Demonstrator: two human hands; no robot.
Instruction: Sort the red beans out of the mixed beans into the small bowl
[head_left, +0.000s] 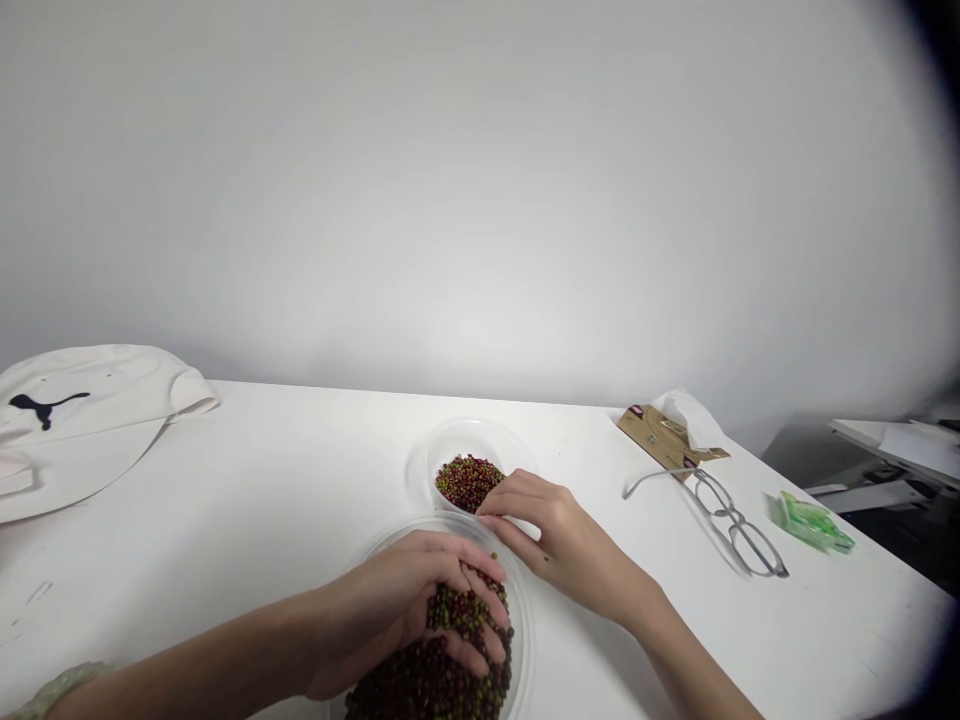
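Note:
Red and green beans [424,680], some very dark, fill a large clear plastic bowl [527,640] at the bottom middle. My left hand [442,590] lies over that bowl, palm turned toward the beans, its fingers spread among them. Behind it stands a smaller clear bowl [459,438], with a heap of smaller-looking red and green beans [466,482] in it. At the near right rim of the smaller bowl, my right hand [547,525] has thumb and fingertips brought together in a pinch. What lies between those fingertips is too small to tell.
A white cap [105,400] with a black logo lies at the left on the white table [300,480]. To the right are a brown cardboard tissue pack [649,432], eyeglasses [724,505] and a green plastic packet [814,520]. Behind the table rises a wall [450,200].

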